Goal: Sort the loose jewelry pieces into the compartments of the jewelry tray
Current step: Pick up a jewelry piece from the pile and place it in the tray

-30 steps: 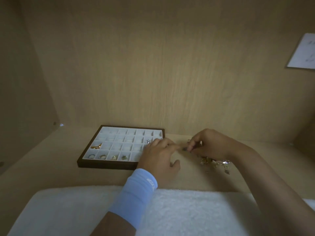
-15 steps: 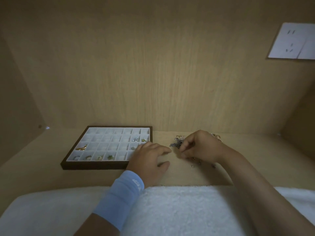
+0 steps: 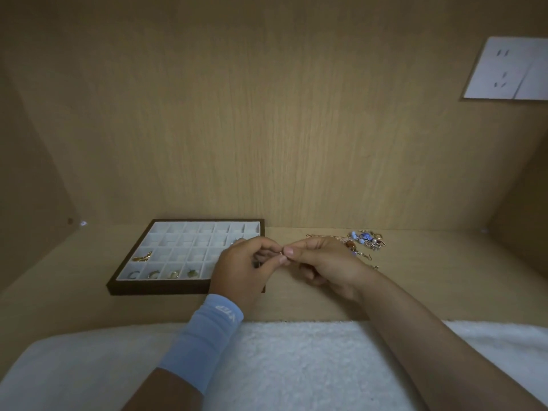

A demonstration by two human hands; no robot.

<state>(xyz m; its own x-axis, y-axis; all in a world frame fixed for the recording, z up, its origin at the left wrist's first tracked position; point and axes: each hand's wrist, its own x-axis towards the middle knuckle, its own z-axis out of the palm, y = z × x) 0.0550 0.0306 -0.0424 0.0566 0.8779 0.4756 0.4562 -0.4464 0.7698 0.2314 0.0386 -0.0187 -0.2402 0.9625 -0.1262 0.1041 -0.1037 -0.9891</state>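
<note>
Left hand point(image 3: 246, 268) and right hand point(image 3: 323, 262) raised fingertip to fingertip, pinching one tiny pale jewelry piece point(image 3: 281, 254) beside the dark-brown, white-lined compartment tray point(image 3: 184, 289). Curved gold piece point(image 3: 143, 257) in third row's leftmost compartment; four small ring-like pieces point(image 3: 153, 274) along front row. Tangled loose beaded jewelry point(image 3: 364, 240) on tan wooden counter point(image 3: 444, 277), far right. Light-blue wristband point(image 3: 207, 330) lettering unreadable.

Dim light on wood-grain back panel point(image 3: 267, 114), pale shelf point(image 3: 444, 280), fleecy white cloth point(image 3: 296, 366), white plate point(image 3: 507, 69) upper right.
</note>
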